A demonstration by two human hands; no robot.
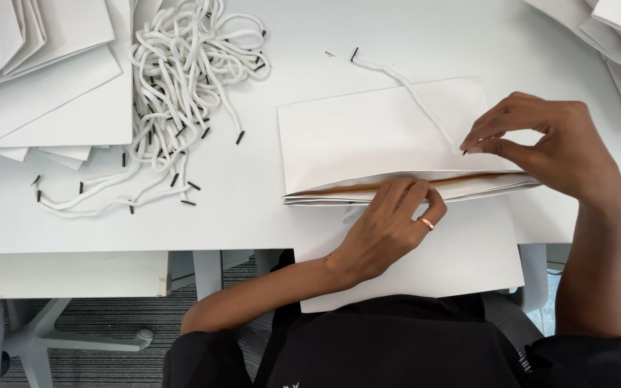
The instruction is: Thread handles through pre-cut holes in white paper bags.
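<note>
We pinch the white cord [415, 93] in our right hand [540, 140]. Our left hand [389, 226], fingers together, should press the flat paper bag [368, 136] firmly.

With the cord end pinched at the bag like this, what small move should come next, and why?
Probably push the cord tip through the bag's top panel. The right hand pinches the white cord at its black tip against the flat white paper bag, while the left hand presses on the folded edge. The rest of the cord lies loose across the bag.
</note>
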